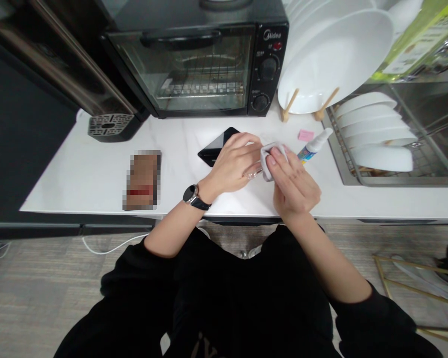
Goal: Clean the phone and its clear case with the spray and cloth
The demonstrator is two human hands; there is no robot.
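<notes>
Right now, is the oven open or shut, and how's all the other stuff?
oven: door shut
big plates: standing on edge
small dishes: leaning in a row
watch: strapped on the left wrist
cloth: bunched in the right hand
clear thing: held in the left hand, partly hidden
pink note: lying on the counter

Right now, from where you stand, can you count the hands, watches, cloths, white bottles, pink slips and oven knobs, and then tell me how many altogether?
Hands: 2, left hand and right hand
Watches: 1 watch
Cloths: 1 cloth
White bottles: 1 bottle
Pink slips: 1 slip
Oven knobs: 2, upper knob and lower knob
Total: 8
</notes>
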